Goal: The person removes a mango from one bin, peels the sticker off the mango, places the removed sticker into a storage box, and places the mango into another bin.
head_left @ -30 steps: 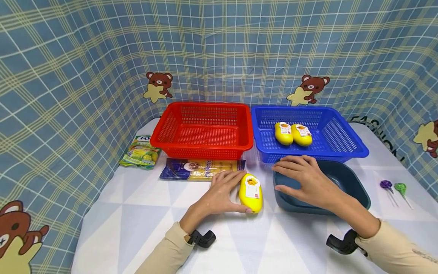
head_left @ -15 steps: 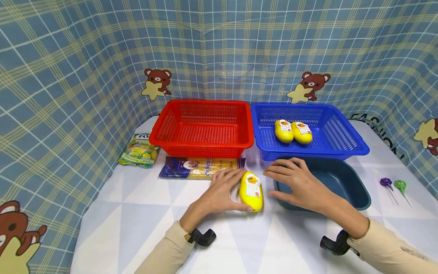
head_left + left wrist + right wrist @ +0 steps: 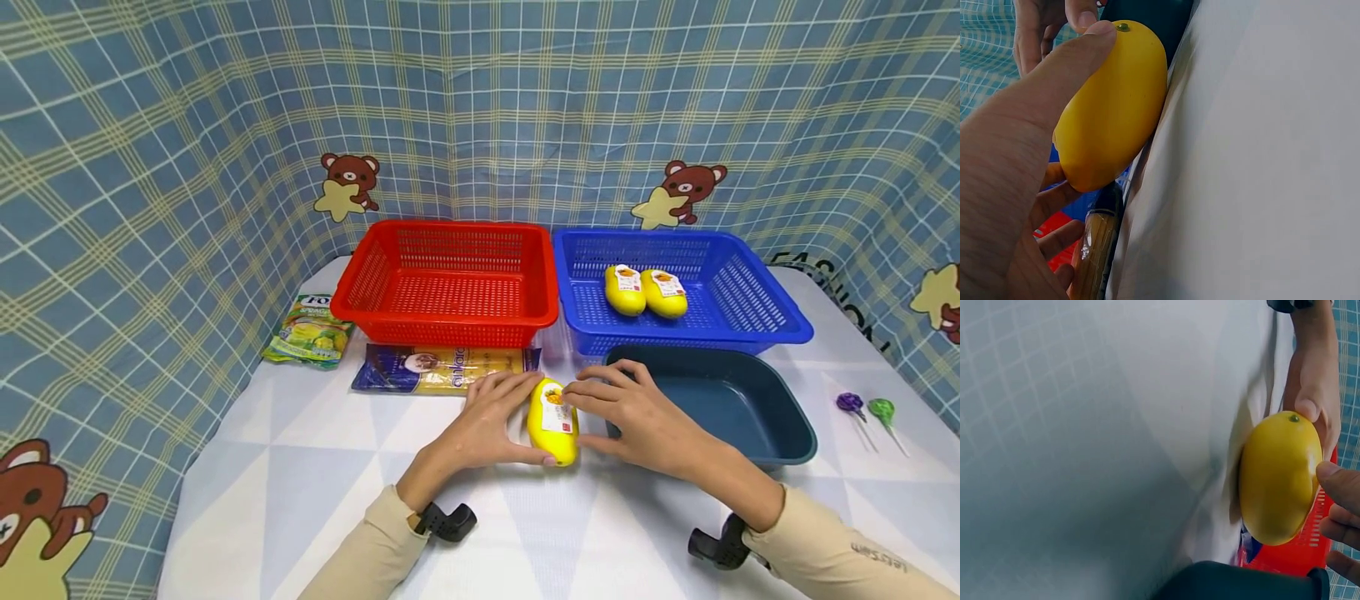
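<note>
A yellow mango [image 3: 555, 450] with a white sticker lies on the table. My left hand [image 3: 480, 433] holds it, thumb at its near tip and fingers at the far end; in the left wrist view the thumb lies by the mango's [image 3: 1116, 106] stem end. From the other side comes my right hand [image 3: 645, 421], its loosely bent fingers over the sticker's edge. In the right wrist view its thumb [image 3: 1338, 481] is at the side of the mango [image 3: 1279, 481]; whether it presses is unclear. Two more mangoes [image 3: 626, 293] lie side by side in the blue basket [image 3: 750, 333].
A red basket [image 3: 442, 333] stands at the back, left of the blue one. Before it lies a spaghetti pack [image 3: 442, 371], with a green-yellow sachet [image 3: 311, 333] farther left. A dark teal tub [image 3: 750, 417] stands behind my right hand. Two lollipops [image 3: 850, 403] lie far right.
My right hand has moved left from over the teal tub to the mango's right side. The left hand and the mango have stayed nearly in place.
</note>
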`<state>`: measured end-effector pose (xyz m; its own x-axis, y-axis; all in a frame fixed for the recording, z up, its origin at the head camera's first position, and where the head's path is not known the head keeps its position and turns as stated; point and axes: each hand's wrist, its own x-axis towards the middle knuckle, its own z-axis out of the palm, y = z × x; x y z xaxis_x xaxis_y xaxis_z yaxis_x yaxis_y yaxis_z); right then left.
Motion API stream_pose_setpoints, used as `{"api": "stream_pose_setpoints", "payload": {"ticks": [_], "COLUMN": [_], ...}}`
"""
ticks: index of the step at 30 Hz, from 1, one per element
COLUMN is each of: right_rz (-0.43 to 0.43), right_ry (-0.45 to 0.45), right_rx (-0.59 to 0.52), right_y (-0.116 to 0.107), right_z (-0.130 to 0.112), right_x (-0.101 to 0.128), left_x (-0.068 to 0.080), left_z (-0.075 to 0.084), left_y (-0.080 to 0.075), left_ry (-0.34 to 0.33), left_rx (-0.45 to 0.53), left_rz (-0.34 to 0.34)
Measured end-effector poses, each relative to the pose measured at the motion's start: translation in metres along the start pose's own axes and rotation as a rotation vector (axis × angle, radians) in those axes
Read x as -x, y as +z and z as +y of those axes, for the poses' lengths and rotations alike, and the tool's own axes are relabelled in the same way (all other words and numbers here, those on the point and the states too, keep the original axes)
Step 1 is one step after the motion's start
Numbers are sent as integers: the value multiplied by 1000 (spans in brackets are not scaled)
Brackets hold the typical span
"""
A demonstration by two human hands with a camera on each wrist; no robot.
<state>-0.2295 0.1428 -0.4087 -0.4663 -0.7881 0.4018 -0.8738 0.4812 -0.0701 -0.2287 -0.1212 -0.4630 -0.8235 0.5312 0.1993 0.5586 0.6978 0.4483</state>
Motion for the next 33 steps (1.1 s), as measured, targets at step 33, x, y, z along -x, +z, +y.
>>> {"api": "stream_pose_setpoints", "payload": {"ticks": [33], "right_rz": [98], "right_ry": [-84], "right_rx": [-29], "right_y": [6], "right_z": [-4], "right_x": [-13], "left_x": [0], "left_z": [-2], "left_y": [0], "left_ry": [11], "left_rx": [-10], "left_rz": [3]}}
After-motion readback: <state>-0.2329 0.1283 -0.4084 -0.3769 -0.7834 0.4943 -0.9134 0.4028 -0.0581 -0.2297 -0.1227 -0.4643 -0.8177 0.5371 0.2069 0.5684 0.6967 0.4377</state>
